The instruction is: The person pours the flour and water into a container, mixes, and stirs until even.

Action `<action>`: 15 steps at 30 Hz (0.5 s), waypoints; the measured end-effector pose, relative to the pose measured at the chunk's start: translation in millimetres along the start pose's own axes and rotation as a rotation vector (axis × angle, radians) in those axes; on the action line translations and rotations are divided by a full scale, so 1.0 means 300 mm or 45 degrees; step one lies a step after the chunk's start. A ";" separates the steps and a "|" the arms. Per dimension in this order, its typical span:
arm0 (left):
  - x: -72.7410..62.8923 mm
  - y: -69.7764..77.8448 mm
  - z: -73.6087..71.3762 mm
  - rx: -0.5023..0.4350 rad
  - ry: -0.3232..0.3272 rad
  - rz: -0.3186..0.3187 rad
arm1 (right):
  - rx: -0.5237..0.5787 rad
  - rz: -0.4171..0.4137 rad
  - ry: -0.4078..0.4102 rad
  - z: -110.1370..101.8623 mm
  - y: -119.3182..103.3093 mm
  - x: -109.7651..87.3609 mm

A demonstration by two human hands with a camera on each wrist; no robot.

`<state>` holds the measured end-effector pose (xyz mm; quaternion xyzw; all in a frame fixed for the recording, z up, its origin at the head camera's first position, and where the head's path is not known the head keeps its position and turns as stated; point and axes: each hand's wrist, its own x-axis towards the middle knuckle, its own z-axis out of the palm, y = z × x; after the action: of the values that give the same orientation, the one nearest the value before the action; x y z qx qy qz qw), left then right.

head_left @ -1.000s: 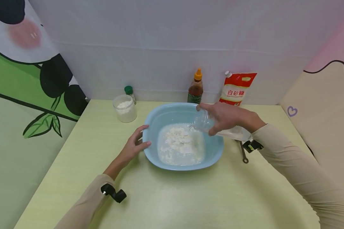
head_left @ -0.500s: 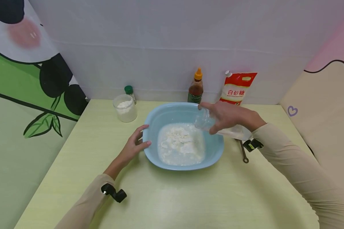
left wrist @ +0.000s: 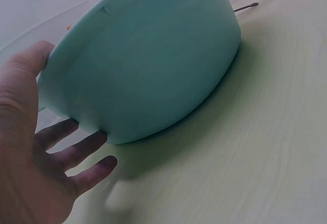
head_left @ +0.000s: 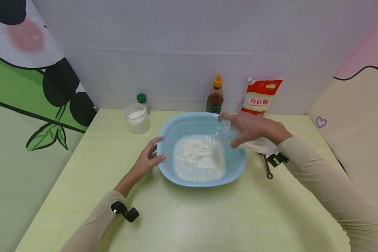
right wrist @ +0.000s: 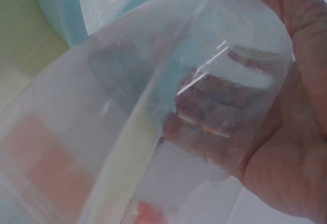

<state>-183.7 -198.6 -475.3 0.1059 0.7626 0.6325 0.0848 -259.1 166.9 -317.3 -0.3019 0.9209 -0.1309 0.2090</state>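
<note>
A light blue basin (head_left: pixel 234 171) sits mid-table with white powder (head_left: pixel 196 150) lying in cloudy liquid. My left hand (head_left: pixel 143 162) rests against its left side; in the left wrist view the thumb (left wrist: pixel 36 55) reaches the rim and the spread fingers touch or stand close to the outer wall. My right hand (head_left: pixel 250 129) grips a clear bottle (right wrist: pixel 127 91), tilted with its mouth over the basin's right side. Clear liquid shows inside the bottle, and a thin trickle falls from its mouth. The right fingers show through the transparent wall.
Behind the basin stand a sauce bottle (head_left: pixel 215 98) with an orange cap and a red-and-white sugar bag (head_left: pixel 259 99). A glass jar (head_left: pixel 138 122) of white powder and a green-capped shaker (head_left: pixel 141 99) are back left. A dark handle (head_left: pixel 267 168) lies right of the basin.
Both hands stay nearly still, the bottle tilted throughout. The cloudy liquid around the powder in the basin has spread slightly.
</note>
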 end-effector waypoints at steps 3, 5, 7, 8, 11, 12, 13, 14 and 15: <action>0.000 -0.001 0.000 0.000 0.000 -0.003 | -0.003 0.007 0.002 0.002 0.000 0.001; 0.001 -0.002 0.000 -0.015 -0.006 0.004 | -0.011 0.017 0.007 0.004 -0.002 0.000; 0.002 -0.002 0.000 -0.032 -0.014 0.011 | -0.017 0.019 0.011 0.005 -0.003 -0.001; 0.002 -0.002 0.000 -0.039 -0.018 0.015 | -0.017 0.022 0.012 0.006 -0.004 -0.002; 0.004 -0.003 0.000 -0.051 -0.022 0.018 | -0.012 0.022 0.013 0.008 -0.006 -0.008; 0.004 -0.003 -0.001 -0.054 -0.023 0.018 | -0.012 0.017 0.013 0.008 -0.007 -0.011; 0.005 -0.003 -0.002 -0.056 -0.022 0.017 | -0.012 0.014 0.011 0.009 -0.008 -0.013; 0.005 -0.004 -0.002 -0.057 -0.021 0.016 | -0.011 0.011 0.007 0.010 -0.009 -0.016; 0.005 -0.004 -0.003 -0.058 -0.020 0.015 | -0.014 0.006 0.006 0.011 -0.010 -0.018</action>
<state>-185.3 -199.2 -476.4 0.1133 0.7467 0.6493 0.0895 -252.1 167.6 -317.5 -0.3005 0.9228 -0.1263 0.2054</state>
